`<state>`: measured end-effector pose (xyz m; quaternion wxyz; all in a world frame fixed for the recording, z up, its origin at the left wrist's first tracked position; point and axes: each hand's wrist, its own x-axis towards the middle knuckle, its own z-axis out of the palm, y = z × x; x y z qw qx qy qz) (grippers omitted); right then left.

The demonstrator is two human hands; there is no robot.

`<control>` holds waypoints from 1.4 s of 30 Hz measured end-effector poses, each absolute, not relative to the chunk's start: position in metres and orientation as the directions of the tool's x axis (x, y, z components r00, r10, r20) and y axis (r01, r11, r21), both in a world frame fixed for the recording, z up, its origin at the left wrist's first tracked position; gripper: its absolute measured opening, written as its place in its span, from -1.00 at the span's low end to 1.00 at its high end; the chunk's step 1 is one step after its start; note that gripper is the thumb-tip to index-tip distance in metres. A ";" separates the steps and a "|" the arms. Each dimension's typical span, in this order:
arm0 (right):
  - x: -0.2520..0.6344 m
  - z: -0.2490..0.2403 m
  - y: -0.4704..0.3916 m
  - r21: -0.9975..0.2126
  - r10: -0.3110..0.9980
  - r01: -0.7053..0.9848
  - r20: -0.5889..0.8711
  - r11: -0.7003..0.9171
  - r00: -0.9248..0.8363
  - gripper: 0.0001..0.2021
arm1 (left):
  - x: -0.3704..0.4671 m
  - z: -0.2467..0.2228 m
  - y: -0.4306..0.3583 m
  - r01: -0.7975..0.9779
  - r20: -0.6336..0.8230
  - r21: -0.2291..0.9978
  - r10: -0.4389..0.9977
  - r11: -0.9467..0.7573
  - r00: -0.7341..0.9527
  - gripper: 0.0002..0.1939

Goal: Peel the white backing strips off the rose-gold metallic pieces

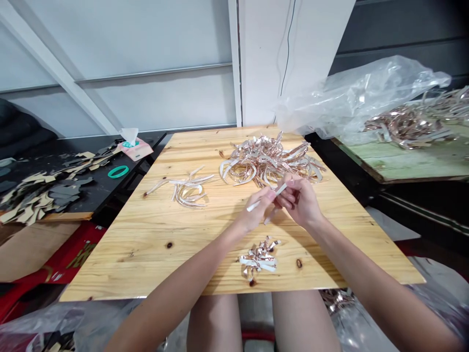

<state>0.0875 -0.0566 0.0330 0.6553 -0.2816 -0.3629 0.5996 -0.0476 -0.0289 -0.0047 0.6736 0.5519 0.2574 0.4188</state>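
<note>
Above the middle of the wooden table (139, 254), my left hand (255, 209) pinches a narrow white strip (280, 189) between thumb and fingers. My right hand (301, 199) is closed on the same strip, close beside the left. A strip end hangs below the hands. Just beyond them lies a large tangled pile of shiny rose-gold and white strips (269, 159). To the left is a smaller loose bunch of strips (190, 190). Short cut pieces (259, 259) lie in a little heap near the front edge, below my hands.
A dark side table (106, 188) on the left bears black and tan scraps (54, 195), a green tape ring (118, 171) and a tissue pack (135, 148). On the right, a greenish board (406, 164) carries more shiny strips (406, 124) and a clear plastic bag (366, 95).
</note>
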 end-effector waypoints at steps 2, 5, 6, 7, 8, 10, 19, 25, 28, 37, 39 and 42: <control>0.086 0.032 -0.058 -0.828 0.989 -0.547 0.147 0.118 -0.009 -0.74 | -0.049 -0.006 -0.030 -0.214 0.171 0.975 0.828 -0.063 0.535 -0.51; 0.088 0.033 -0.057 -0.774 0.991 -0.631 0.113 0.040 -0.075 -0.74 | -0.049 -0.008 -0.030 -0.182 0.205 0.975 0.825 -0.126 0.526 -0.49; 0.089 0.034 -0.056 -0.744 0.991 -0.669 0.094 0.005 -0.096 -0.73 | -0.049 -0.009 -0.029 -0.189 0.204 0.975 0.820 -0.119 0.535 -0.51; 0.091 0.034 -0.055 -0.714 0.991 -0.700 0.073 -0.027 -0.112 -0.73 | -0.049 -0.009 -0.028 -0.203 0.202 0.974 0.812 -0.105 0.548 -0.52; 0.093 0.034 -0.053 -0.686 0.991 -0.725 0.052 -0.053 -0.121 -0.72 | -0.049 -0.008 -0.027 -0.220 0.198 0.972 0.800 -0.085 0.567 -0.54; 0.096 0.034 -0.051 -0.643 0.992 -0.762 0.018 -0.083 -0.124 -0.69 | -0.049 -0.007 -0.025 -0.249 0.194 0.967 0.771 -0.047 0.607 -0.54; 0.106 0.030 -0.046 -0.488 0.996 -0.869 -0.004 -0.081 -0.091 -0.63 | -0.047 -0.003 -0.024 -0.346 0.161 0.931 0.717 0.118 0.678 -0.55; 0.118 0.029 -0.041 -0.402 0.998 -0.915 -0.038 0.034 0.053 -0.60 | -0.047 -0.007 -0.026 -0.378 0.067 0.886 0.731 0.270 0.679 -0.59; 0.124 0.027 -0.039 -0.386 0.984 -0.915 -0.079 0.118 0.160 -0.64 | -0.049 -0.006 -0.024 -0.383 0.066 0.894 0.776 0.234 0.628 -0.55; 0.118 0.028 -0.041 -0.491 0.983 -0.864 -0.076 0.110 0.168 -0.70 | -0.056 0.009 -0.026 -0.367 0.206 0.930 0.849 -0.015 0.486 -0.57; 0.115 0.029 -0.041 -0.507 0.979 -0.858 -0.120 0.083 0.165 -0.63 | -0.057 0.008 -0.026 -0.351 0.222 0.935 0.857 -0.052 0.466 -0.57; 0.110 0.029 -0.040 -0.644 0.973 -0.765 -0.164 0.019 0.163 -0.58 | -0.060 0.007 -0.023 -0.302 0.263 0.944 0.855 -0.133 0.446 -0.55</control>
